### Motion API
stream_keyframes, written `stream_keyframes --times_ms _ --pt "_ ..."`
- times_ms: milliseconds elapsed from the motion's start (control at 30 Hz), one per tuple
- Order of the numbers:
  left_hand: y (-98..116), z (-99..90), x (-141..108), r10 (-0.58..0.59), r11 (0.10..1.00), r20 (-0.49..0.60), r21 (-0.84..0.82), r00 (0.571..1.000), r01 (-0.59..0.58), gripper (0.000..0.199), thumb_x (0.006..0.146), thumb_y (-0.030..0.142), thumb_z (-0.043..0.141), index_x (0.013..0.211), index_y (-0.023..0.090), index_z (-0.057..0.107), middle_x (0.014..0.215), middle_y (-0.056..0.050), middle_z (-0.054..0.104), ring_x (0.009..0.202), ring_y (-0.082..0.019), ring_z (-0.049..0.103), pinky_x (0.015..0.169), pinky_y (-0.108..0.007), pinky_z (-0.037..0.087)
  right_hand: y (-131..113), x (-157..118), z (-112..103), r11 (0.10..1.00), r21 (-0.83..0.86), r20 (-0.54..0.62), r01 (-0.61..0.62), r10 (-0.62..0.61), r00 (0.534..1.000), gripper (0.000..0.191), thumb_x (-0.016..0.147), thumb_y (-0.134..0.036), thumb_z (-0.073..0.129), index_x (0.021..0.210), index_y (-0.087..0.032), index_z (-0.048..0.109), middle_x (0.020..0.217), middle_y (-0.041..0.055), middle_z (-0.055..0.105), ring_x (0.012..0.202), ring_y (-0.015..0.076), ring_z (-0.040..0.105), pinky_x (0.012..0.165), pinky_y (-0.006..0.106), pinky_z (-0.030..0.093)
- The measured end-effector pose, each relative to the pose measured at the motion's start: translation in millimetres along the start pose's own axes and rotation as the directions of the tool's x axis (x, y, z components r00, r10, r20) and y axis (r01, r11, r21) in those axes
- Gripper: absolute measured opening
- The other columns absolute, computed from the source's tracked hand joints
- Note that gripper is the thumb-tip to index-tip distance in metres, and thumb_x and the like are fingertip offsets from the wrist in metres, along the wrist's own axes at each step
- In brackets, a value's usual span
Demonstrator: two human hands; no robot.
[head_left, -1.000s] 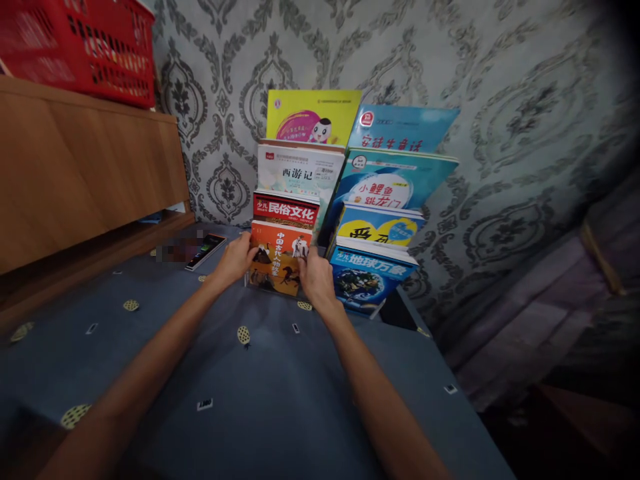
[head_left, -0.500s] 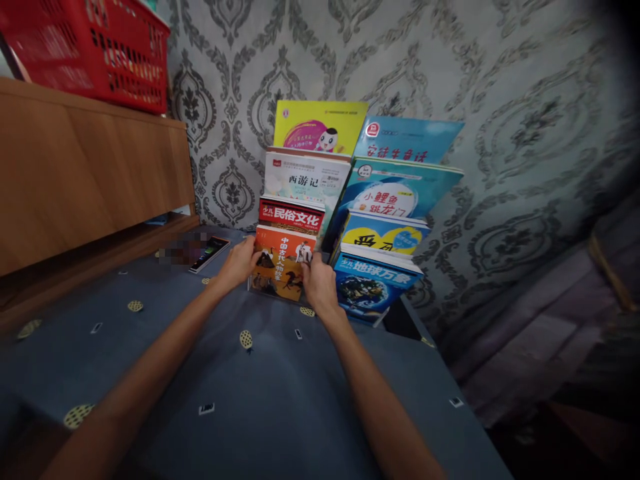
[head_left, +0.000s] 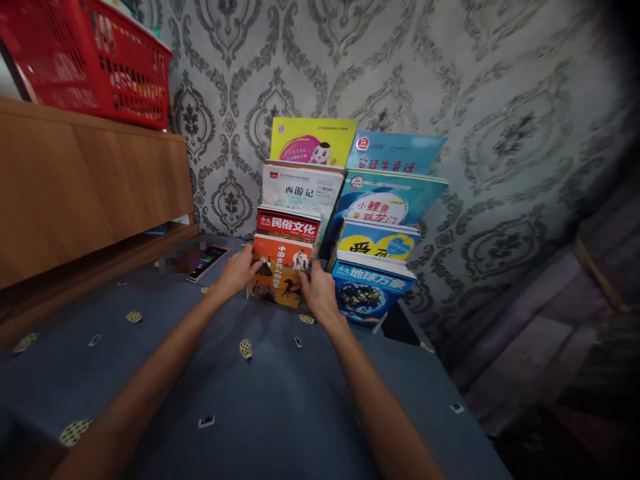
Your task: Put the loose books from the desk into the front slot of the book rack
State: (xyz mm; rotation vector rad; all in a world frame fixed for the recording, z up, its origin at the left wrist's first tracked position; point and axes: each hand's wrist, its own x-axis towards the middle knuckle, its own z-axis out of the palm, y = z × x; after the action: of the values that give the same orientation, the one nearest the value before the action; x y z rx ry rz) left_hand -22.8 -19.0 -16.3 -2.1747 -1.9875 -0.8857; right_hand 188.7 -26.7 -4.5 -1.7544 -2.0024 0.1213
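Note:
My left hand (head_left: 238, 270) and my right hand (head_left: 320, 288) grip the two sides of an orange book (head_left: 280, 267), thumbs on its cover. That book stands upright at the front of a row. Behind it rise a red book (head_left: 289, 225), a pale book (head_left: 300, 187) and a yellow book (head_left: 315, 137). A second row stands close to my right hand: a dark blue book with a globe (head_left: 367, 293), a blue and yellow book (head_left: 380, 241), a teal book (head_left: 395, 197) and a light blue book (head_left: 400, 150). My fingers behind the orange book are hidden.
Both rows stand on a dark blue patterned cloth (head_left: 270, 413) against a grey patterned wall (head_left: 230, 133). A flat dark book or booklet (head_left: 207, 262) lies to the left, partly blurred. A red basket (head_left: 133, 67) sits on a wooden cabinet (head_left: 90, 193). Draped fabric (head_left: 530, 347) hangs at the right.
The view has tilted slightly, so the books and the basket appear a little lower. Both hands keep the same hold on the orange book.

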Motion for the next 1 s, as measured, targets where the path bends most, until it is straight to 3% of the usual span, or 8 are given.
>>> stream_keyframes --times_ms 500,733,900,1000 --pt "3.0 -10.9 -2.2 -0.053 0.998 0.023 -0.014 0.998 0.054 0.037 0.092 0.040 0.061 0.117 0.016 0.047 0.113 -0.016 0.069 0.104 -0.030 0.068 0.084 -0.036 0.050 2.5 -13.1 2.9 0.999 0.048 0.021 0.017 -0.018 1.000 0.042 0.100 -0.019 0.049 0.139 -0.007 0.043 0.106 0.0183 0.075 0.100 0.0280 0.072 0.080 0.031 0.049" --pt "-8.2 -14.1 1.5 0.029 0.999 0.039 -0.033 0.999 -0.028 0.041 0.090 0.042 0.063 0.117 0.016 0.046 0.109 -0.014 0.070 0.102 -0.029 0.068 0.083 -0.036 0.051 11.2 -18.1 9.7 0.993 0.099 0.010 0.063 -0.064 0.998 0.053 0.098 -0.021 0.047 0.147 -0.006 0.034 0.105 0.0181 0.076 0.099 0.0271 0.072 0.082 0.032 0.049" --pt "-11.7 -16.9 3.1 0.055 0.998 0.162 -0.018 0.985 -0.053 0.050 0.089 0.045 0.061 0.126 0.015 0.045 0.123 -0.016 0.066 0.107 -0.028 0.067 0.086 -0.035 0.051 15.8 -21.7 16.9 0.989 0.105 -0.014 0.103 -0.102 0.995 0.058 0.097 -0.022 0.045 0.149 0.000 0.032 0.102 0.0202 0.076 0.093 0.0280 0.073 0.079 0.034 0.051" --pt "-32.2 -26.5 6.6 0.036 0.999 0.242 0.023 0.970 -0.043 0.065 0.081 0.043 0.072 0.135 0.020 0.045 0.125 -0.009 0.067 0.105 -0.023 0.068 0.086 -0.028 0.051 19.6 -29.3 20.7 0.979 0.139 -0.041 0.148 -0.143 0.989 0.066 0.096 -0.024 0.044 0.152 0.005 0.023 0.105 0.0229 0.075 0.096 0.0298 0.072 0.081 0.037 0.052"
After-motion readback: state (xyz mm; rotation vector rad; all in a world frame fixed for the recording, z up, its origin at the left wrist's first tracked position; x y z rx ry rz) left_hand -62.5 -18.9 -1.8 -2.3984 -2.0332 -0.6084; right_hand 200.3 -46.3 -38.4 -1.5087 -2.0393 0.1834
